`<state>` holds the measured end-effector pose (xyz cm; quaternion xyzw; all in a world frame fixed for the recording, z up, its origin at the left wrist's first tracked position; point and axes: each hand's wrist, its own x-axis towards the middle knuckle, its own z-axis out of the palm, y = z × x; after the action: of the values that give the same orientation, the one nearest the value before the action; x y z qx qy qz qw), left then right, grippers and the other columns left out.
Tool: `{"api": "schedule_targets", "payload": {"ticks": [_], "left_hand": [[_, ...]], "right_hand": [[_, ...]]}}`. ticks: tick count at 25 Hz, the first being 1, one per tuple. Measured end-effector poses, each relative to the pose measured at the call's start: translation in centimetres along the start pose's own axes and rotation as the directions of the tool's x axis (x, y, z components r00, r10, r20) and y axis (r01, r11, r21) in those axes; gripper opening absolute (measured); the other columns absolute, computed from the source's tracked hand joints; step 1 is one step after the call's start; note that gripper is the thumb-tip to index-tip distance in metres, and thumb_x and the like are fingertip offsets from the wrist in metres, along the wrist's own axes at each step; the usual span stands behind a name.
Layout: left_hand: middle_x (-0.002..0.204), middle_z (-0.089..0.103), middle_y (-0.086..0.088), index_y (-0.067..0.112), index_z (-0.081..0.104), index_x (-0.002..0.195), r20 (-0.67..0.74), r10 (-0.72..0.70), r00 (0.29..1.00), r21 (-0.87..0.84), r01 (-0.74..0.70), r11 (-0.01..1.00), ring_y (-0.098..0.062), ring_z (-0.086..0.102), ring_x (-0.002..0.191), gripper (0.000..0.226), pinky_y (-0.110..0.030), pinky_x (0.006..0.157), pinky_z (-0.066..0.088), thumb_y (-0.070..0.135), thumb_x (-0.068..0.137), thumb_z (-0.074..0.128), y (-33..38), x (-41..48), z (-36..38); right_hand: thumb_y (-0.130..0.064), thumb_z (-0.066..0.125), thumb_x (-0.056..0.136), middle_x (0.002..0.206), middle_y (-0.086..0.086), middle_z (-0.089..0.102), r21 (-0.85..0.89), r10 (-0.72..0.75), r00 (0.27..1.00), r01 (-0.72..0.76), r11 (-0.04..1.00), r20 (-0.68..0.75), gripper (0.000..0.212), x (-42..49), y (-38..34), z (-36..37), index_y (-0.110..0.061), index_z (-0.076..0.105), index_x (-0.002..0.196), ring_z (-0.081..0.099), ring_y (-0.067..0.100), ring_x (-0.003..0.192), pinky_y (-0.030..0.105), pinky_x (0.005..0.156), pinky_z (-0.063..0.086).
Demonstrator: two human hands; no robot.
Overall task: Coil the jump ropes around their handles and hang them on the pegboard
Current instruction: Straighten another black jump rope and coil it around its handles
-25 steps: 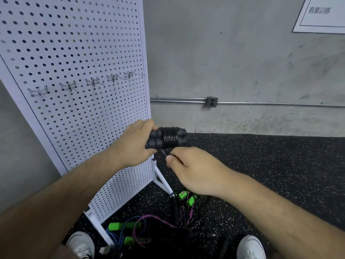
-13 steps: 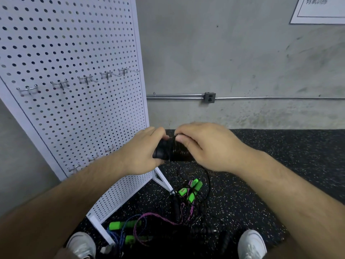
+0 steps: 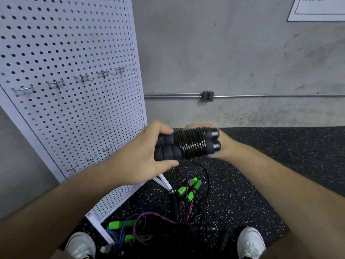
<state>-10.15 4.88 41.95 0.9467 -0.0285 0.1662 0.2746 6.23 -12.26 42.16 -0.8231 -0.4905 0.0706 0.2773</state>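
Wrapping stage, black jump rope [image 3: 188, 144]. Both foam handles lie side by side, held in air above the rubber floor mat [image 3: 280, 165], just off the right edge of the pegboard [image 3: 74, 109], w/ cord coiled tight round their middle. Left grip [image 3: 138, 154] is clamped round the handles' left end: fingers over top, thumb beneath. Right grip [image 3: 226, 146] sits behind the coil, mostly hidden. Fingertips show above it, but whether they pinch the cord can't be told. Loose tail [image 3: 204, 172] drops from under the bundle in a slack loop toward the pile of other ropes [image 3: 186, 191] (green handles, purple & blue cords) on the mat by the pegboard's foot, between the person's shoes [image 3: 250, 240]. Hooks [image 3: 82, 79]: no rope on them yet.

Risks, as judged:
1. The tail seems to run into the pile, so further turns may snag or drag up a neighbouring rope.
2. The coil is unsecured, so easing either grip before the end is tucked would let turns spring loose.
3. Handles squeezed at one end only may slide apart, slackening the coil.
4. A bundle w/o a free loop gives a hook nothing to catch.
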Motion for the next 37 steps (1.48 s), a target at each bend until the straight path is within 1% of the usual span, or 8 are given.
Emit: {"api": "schedule_targets", "payload": {"ticks": [4, 9, 16, 20, 24, 30, 34, 37], "left_hand": [[0.125, 0.053, 0.002, 0.034, 0.036, 0.121, -0.084, -0.076, 0.994, 0.024, 0.079, 0.997, -0.014, 0.058, 0.118, 0.062, -0.04, 0.102, 0.05, 0.047, 0.074, 0.074, -2.5, 1.2, -0.9], [0.113, 0.043, 0.004, 0.02, 0.046, 0.124, -0.104, -0.088, 0.991, 0.311, 0.116, 0.943, -0.016, 0.046, 0.108, 0.053, -0.04, 0.097, 0.047, 0.024, 0.082, 0.078, -4.6, 1.5, -1.0], [0.122, 0.054, -0.003, 0.013, 0.046, 0.13, -0.135, -0.08, 0.988, 0.363, 0.124, 0.923, -0.021, 0.048, 0.111, 0.055, -0.043, 0.099, 0.044, 0.021, 0.083, 0.074, -4.2, 1.6, -0.6], [0.115, 0.057, -0.003, 0.017, 0.039, 0.127, -0.118, -0.157, 0.981, 0.177, 0.176, 0.968, -0.018, 0.055, 0.103, 0.052, -0.041, 0.089, 0.049, 0.023, 0.083, 0.066, -3.6, 1.3, -0.2], [0.091, 0.059, 0.009, 0.02, 0.028, 0.126, -0.088, -0.216, 0.972, -0.044, 0.213, 0.976, 0.006, 0.06, 0.069, 0.049, -0.013, 0.059, 0.042, 0.016, 0.091, 0.062, -2.3, 1.3, -0.2], [0.115, 0.064, 0.016, 0.042, 0.021, 0.148, -0.067, -0.209, 0.976, -0.361, 0.172, 0.917, -0.008, 0.068, 0.104, 0.07, -0.036, 0.091, 0.056, 0.014, 0.097, 0.06, -1.1, 1.5, 0.0], [0.123, 0.045, 0.043, 0.067, 0.014, 0.145, -0.065, -0.233, 0.97, -0.461, 0.178, 0.869, 0.004, 0.062, 0.115, 0.064, -0.026, 0.098, 0.051, 0.038, 0.102, 0.051, 0.2, 1.1, -0.4], [0.124, 0.063, 0.015, 0.066, 0.031, 0.14, -0.097, -0.296, 0.95, -0.628, 0.172, 0.759, -0.013, 0.071, 0.106, 0.052, -0.037, 0.084, 0.062, 0.031, 0.105, 0.048, 0.5, 1.2, -0.8]], "right_hand": [[-0.036, 0.035, 0.107, 0.08, 0.001, 0.061, -0.149, -0.056, 0.997, 0.062, 0.987, 0.046, 0.03, -0.3, -2.1, 6.6, -0.013, 0.054, 0.104, 0.062, 0.017, 0.067, 0.035, 0.063, 0.054], [-0.034, 0.031, 0.109, 0.081, 0.011, 0.058, -0.146, -0.033, 0.995, 0.048, 0.988, 0.099, 0.03, -1.1, -5.4, 9.0, -0.009, 0.047, 0.103, 0.044, 0.017, 0.058, 0.034, 0.052, 0.029], [-0.03, 0.044, 0.105, 0.073, 0.0, 0.054, -0.225, -0.114, 0.972, 0.066, 0.972, -0.206, 0.023, -1.4, -6.7, 7.2, -0.018, 0.046, 0.086, 0.04, 0.02, 0.058, 0.032, 0.054, 0.026], [-0.022, 0.063, 0.093, 0.065, -0.007, 0.051, -0.099, -0.161, 0.87, 0.13, 0.987, -0.466, 0.023, -1.3, -7.1, 6.7, -0.016, 0.049, 0.075, 0.047, 0.014, 0.057, 0.029, 0.052, 0.035], [-0.016, 0.068, 0.091, 0.086, -0.003, 0.059, -0.037, -0.259, 0.775, 0.292, 0.956, -0.577, 0.008, -1.3, -7.7, 5.9, -0.01, 0.064, 0.086, 0.055, 0.012, 0.075, 0.027, 0.065, 0.048], [-0.016, 0.064, 0.096, 0.13, 0.004, 0.06, -0.14, -0.374, 0.725, 0.363, 0.921, -0.578, 0.013, -1.2, -7.6, 4.4, -0.011, 0.069, 0.107, 0.059, 0.02, 0.116, 0.031, 0.089, 0.052], [-0.024, 0.072, 0.092, 0.11, -0.017, 0.069, 0.182, -0.172, 0.828, 0.311, 0.933, -0.533, 0.036, -1.7, -7.6, 2.7, -0.025, 0.054, 0.123, 0.066, 0.0, 0.101, 0.02, 0.087, 0.054], [-0.025, 0.079, 0.086, 0.109, -0.014, 0.073, 0.27, -0.125, 0.856, 0.292, 0.918, -0.502, 0.039, -1.6, -6.8, 1.4, -0.022, 0.067, 0.123, 0.068, 0.002, 0.098, 0.024, 0.09, 0.055]]}}
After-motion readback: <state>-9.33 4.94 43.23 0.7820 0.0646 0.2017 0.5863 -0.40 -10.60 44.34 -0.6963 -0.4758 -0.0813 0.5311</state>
